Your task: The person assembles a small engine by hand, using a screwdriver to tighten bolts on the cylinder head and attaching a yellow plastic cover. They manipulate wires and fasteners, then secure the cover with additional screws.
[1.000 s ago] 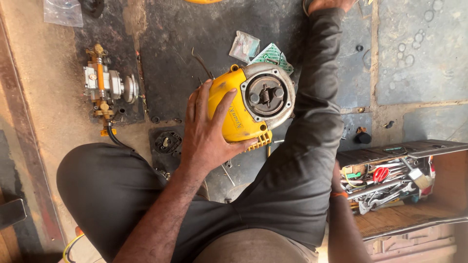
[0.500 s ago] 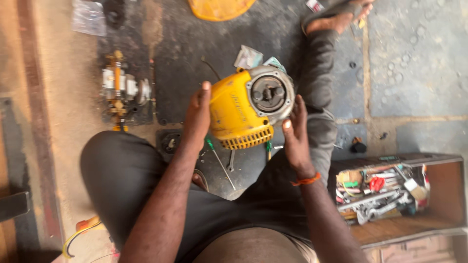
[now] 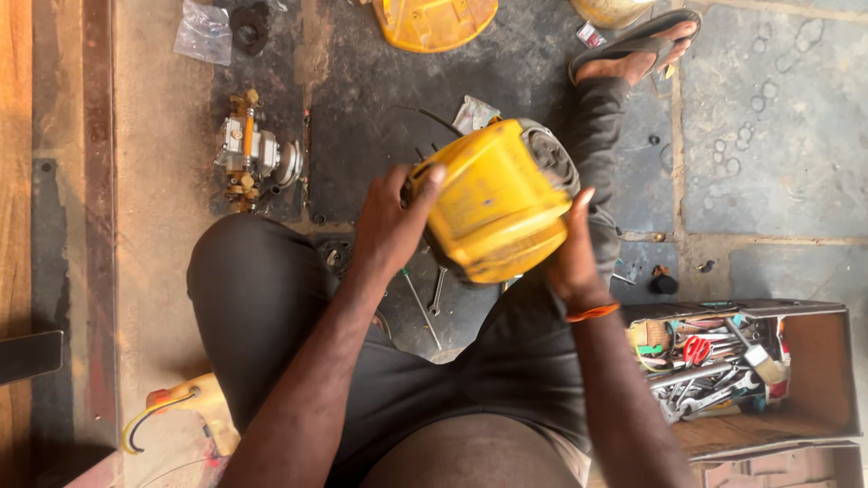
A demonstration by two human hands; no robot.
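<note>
I hold the rounded yellow plastic engine housing with a grey metal end (image 3: 495, 203) above my lap, clamped between both hands. My left hand (image 3: 391, 224) grips its left side, thumb up on the top edge; my right hand (image 3: 568, 258), an orange band at the wrist, cups its right side. Just beneath the housing a small steel spanner (image 3: 436, 291) lies on the dark mat. Right of my right hand sits an open wooden box of hand tools (image 3: 723, 361). Well left of my left hand stands a brass and grey metal pump assembly (image 3: 251, 154). Farther beyond the housing lies a yellow plastic cover (image 3: 434, 20).
</note>
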